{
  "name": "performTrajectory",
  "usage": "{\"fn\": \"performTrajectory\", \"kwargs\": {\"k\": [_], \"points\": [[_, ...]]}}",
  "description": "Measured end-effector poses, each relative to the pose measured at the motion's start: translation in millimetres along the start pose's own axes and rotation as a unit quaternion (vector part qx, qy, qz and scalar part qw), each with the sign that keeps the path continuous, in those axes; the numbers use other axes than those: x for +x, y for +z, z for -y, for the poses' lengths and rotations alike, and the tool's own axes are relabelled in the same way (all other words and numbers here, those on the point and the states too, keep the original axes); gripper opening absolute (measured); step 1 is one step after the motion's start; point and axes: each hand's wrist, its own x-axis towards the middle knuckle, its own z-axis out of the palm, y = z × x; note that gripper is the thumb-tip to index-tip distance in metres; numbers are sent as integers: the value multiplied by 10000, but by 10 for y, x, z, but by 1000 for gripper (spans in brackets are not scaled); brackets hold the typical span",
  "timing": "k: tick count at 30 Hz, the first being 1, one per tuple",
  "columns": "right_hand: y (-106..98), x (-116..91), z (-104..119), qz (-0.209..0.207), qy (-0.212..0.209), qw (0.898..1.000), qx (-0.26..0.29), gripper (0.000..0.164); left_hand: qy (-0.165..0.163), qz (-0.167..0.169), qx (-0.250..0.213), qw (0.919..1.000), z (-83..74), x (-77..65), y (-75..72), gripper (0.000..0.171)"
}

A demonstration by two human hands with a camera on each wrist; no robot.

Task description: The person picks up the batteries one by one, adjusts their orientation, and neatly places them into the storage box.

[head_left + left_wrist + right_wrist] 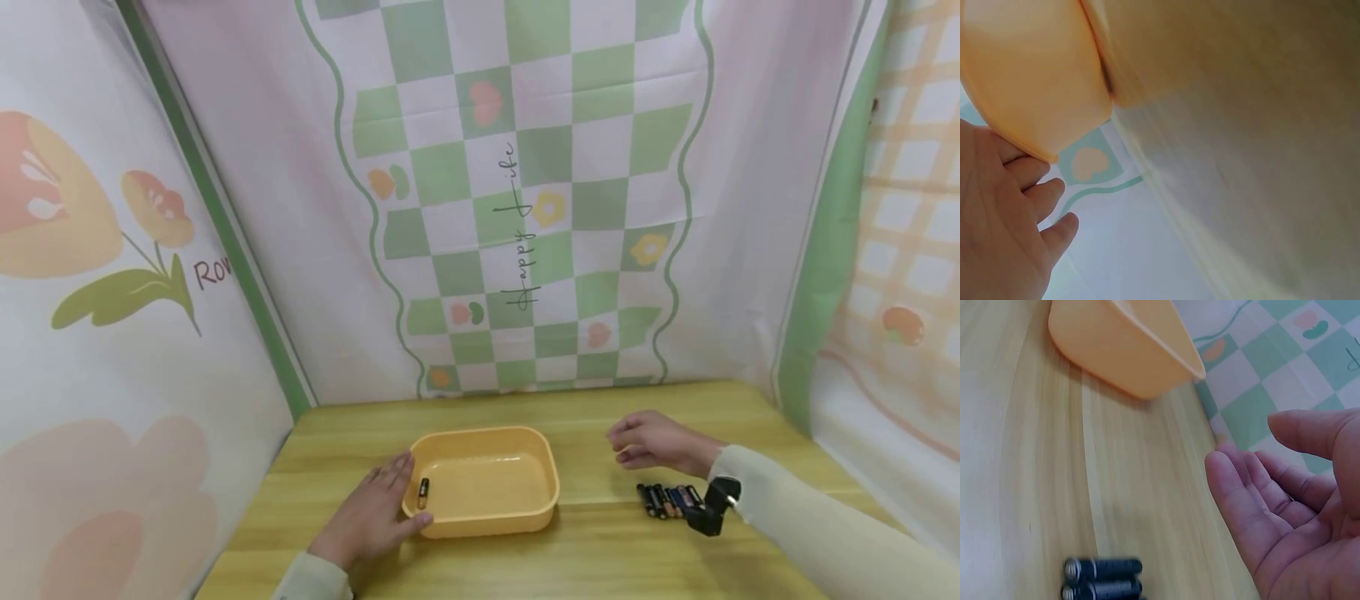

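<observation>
- Where the bench (pixel 600 546) ends beyond the tray (pixel 487 525), a hanging cloth (pixel 517 200) rises, lightly creased, printed with green and white checks, hearts, flowers and sideways lettering; its top is cut off.
- Left of the tray hangs a pale floral drape (pixel 172 375), its lettering broken off at the edge; well to the tray's right, an orange-plaid drape (pixel 915 217).
- Under the tray, the bench shows streaky yellowish wood grain.
- The tray itself is smooth, orange-yellow, a rounded rectangle with raised walls.
- Right of the tray, a pale sleeve (pixel 817 517) leads to the right hand (pixel 660 442), its thumb and fingers apart.
- At the tray's left end, the left hand (pixel 375 508) touches the wall, fingers extended, thumb apart from them near the front corner.
- Right of the tray lies a row of small cylindrical batteries (pixel 657 502); a black wrist device (pixel 707 510) covers its right end, so the count is hard to make out.
- Inside the tray, by its left wall, sits one black-and-copper battery (pixel 423 493), its label unreadable.
</observation>
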Motion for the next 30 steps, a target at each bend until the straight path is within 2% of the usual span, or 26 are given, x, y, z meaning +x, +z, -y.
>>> {"fn": "performTrajectory", "kwargs": {"k": [8,17,25,30], "points": [[-225,-125,-101,-229,94,9996,-133,39,-15,-18,-10,10000,-1,-1,-13,91],[-416,-253,-139,-445,161,9985,-274,38,101,-288,-29,9995,15,-20,-10,89],[-642,-358,-208,-650,220,9963,-519,37,12,-148,-23,9999,-3,-20,-11,92],[-748,-412,-293,-847,409,9939,-578,37,-14,-89,-57,9999,-15,-14,-16,93]]}}
